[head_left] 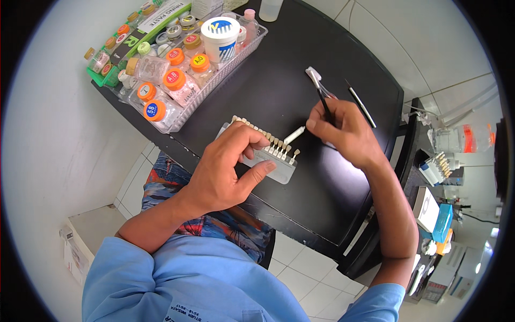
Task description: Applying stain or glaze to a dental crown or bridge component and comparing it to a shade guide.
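Observation:
My left hand (222, 161) is curled over a tooth shade guide (281, 170), a pale plate carrying a row of tooth-coloured tabs. Its thumb lies against the plate's near face, while the bent fingers reach across the tabs. Just right of the guide, my right hand (346, 131) pinches a small white shade tab (294, 134) between thumb and fingertip. A slim black-handled tool (324, 103) also sticks out from between the right fingers; its tip cannot be made out clearly.
A plastic basket (201, 96) of orange-lidded jars and a white tub (220, 38) stands at the far left of the black table (263, 80). A thin white-and-black tool (362, 107) lies beyond my right hand. Another shade guide (437, 167) sits on the side counter at right.

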### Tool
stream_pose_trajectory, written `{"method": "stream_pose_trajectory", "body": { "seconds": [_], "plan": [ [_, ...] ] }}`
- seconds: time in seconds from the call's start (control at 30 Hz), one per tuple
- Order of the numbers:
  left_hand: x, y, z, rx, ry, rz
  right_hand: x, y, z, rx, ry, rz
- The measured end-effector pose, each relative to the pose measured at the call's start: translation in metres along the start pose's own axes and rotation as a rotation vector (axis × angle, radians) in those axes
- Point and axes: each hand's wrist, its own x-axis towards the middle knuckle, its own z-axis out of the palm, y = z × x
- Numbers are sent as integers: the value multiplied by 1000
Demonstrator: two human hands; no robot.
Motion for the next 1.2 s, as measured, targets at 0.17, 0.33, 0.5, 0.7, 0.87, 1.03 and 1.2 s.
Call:
{"method": "stream_pose_trajectory", "body": {
  "seconds": [0.17,0.33,0.5,0.7,0.87,1.03,1.2],
  "plan": [
    [-1,4,-6,-277,-46,-158,-16,-17,23,53,-76,-161],
    [2,2,-8,-314,-108,-184,-24,-32,36,-42,-85,-215],
    [1,-1,-8,-324,-98,-189,-23,-25,34,-85,19,-330],
    [2,-6,-11,-545,-59,-330,-18,5,17,207,403,-649],
    [2,-4,-16,-662,-71,-423,-33,-9,32,280,294,-593],
    [2,-8,-13,-754,-39,-399,-32,-18,39,-59,232,-807],
    [2,-10,-13,-759,-52,-375,-28,-23,44,-261,196,-895]
  ]
}}
